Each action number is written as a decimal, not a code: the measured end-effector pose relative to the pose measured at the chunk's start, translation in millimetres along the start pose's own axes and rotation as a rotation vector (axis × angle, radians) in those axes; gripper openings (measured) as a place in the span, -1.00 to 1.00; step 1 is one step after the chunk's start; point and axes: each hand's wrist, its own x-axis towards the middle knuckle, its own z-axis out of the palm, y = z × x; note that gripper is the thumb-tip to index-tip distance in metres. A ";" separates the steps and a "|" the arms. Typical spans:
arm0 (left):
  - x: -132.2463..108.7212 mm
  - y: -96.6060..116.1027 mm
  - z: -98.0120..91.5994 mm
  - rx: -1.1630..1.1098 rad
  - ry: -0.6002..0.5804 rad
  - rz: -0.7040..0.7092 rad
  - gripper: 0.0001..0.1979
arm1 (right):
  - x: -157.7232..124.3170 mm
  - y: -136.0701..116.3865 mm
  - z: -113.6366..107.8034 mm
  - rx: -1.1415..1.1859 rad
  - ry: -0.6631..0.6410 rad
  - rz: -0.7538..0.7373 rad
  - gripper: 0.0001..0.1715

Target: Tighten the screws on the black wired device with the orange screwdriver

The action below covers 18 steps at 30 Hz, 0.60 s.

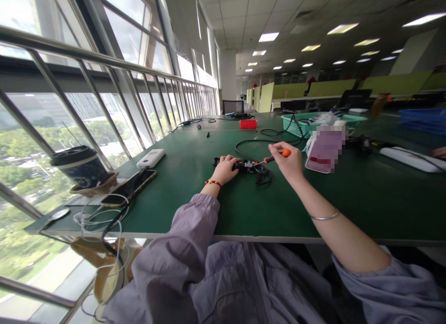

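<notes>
My left hand (pixel 226 169) is wrapped over a black device (pixel 246 166) with exposed wires, pressing it against the green tabletop. Between the fingers of my right hand (pixel 291 162) is a screwdriver (pixel 285 153) with an orange and black handle. Its thin shaft slants down to the left, and the tip is at the device's wired end; whether it touches a screw is too small to tell. A black cable lies looped beside that end of the device.
On the left are a lidded coffee cup (pixel 81 166), a dark phone (pixel 128 188), a white power bank (pixel 151 158) and tangled white cables. A propped pink phone (pixel 324 150), a green basket (pixel 296 124) and a white power strip (pixel 411 159) stand right. A small red tray (pixel 248 124) is farther back.
</notes>
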 end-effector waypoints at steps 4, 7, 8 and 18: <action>-0.3 -0.2 -0.2 -0.011 0.007 0.003 -0.58 | 0.1 -0.2 -0.3 0.066 -0.050 -0.070 -0.73; -0.1 -0.6 0.0 -0.011 0.012 0.007 -0.59 | -0.8 -0.2 1.3 0.105 -0.043 -0.104 -0.47; -0.1 -0.6 -0.1 -0.010 0.011 0.007 -0.59 | -1.0 -0.1 1.6 0.106 -0.037 -0.097 -0.41; -1.5 0.0 -1.6 0.020 -0.011 0.015 -0.58 | -0.2 0.6 1.2 0.071 -0.067 -0.066 -0.71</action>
